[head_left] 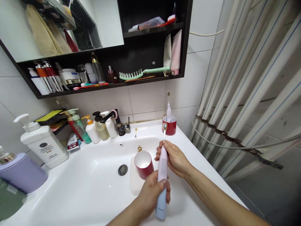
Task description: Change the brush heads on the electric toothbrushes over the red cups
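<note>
An electric toothbrush [162, 166], pink fading to blue, is held upright over the right side of the sink. My left hand [154, 191] wraps round its lower handle, thumb across the front. Near the top of the handle, my right hand [172, 157] grips just below the white neck of the brush head [165, 128]. A red cup [144, 164] with a white inside stands in the sink on a whitish pad [135, 182], just left of the toothbrush. Behind the brush head, a second red cup [172, 128] on the ledge holds a white electric toothbrush [168, 113].
A black faucet [121, 125] and several pump bottles [101, 128] line the back of the white sink [94, 175]. A large white bottle [43, 142] stands at left. A dark cabinet shelf [138, 80] holds a green hairbrush [141, 73]. White pipes [249, 78] run along the right.
</note>
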A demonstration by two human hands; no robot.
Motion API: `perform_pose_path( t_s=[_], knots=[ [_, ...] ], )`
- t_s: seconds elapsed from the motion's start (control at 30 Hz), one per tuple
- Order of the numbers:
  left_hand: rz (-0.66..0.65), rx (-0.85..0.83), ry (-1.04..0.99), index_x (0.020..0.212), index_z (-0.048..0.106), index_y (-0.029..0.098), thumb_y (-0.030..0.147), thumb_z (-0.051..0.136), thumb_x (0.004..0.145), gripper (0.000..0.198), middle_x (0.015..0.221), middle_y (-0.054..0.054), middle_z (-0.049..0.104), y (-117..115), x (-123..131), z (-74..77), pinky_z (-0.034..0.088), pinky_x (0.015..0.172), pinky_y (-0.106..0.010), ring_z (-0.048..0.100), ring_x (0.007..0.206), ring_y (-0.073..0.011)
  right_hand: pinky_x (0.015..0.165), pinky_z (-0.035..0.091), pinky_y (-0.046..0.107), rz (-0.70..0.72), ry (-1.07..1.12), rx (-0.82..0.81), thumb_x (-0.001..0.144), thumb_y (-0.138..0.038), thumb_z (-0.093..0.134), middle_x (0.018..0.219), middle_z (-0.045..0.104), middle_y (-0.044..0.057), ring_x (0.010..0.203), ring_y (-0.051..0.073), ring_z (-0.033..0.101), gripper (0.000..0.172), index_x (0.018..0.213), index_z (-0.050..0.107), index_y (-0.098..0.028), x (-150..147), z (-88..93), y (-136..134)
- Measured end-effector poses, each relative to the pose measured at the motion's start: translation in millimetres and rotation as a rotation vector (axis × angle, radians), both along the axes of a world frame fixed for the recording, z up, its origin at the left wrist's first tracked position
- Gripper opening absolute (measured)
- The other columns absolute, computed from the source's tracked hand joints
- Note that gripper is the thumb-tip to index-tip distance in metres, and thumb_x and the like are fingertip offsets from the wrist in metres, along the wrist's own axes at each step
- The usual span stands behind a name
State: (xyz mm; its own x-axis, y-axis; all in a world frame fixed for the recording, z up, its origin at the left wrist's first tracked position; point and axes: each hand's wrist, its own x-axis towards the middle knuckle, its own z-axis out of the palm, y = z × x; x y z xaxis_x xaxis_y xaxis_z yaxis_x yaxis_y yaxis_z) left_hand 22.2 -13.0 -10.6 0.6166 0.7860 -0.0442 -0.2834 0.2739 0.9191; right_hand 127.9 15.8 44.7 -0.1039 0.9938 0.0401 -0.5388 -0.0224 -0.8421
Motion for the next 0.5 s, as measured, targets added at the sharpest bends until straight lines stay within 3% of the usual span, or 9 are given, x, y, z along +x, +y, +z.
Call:
perform_pose_path(
  t_s=[0.5],
  knots=[
    [0.113,0.091,0.104,0.074,0.039,0.013,0.03,0.045,0.065,0.019,0.061,0.001,0.045,4.0,0.3,-3.7,0.031,0.045,-0.02,0.041,0.044,-0.005,0.053,0.039,0.024,-0.119,-0.05,0.005,0.069,-0.035,0.041,0.053,0.048,-0.004,0.047,0.008,0.048,0.018,0.066,0.045,-0.017,-3.0,-4.1,0.3]
  ],
)
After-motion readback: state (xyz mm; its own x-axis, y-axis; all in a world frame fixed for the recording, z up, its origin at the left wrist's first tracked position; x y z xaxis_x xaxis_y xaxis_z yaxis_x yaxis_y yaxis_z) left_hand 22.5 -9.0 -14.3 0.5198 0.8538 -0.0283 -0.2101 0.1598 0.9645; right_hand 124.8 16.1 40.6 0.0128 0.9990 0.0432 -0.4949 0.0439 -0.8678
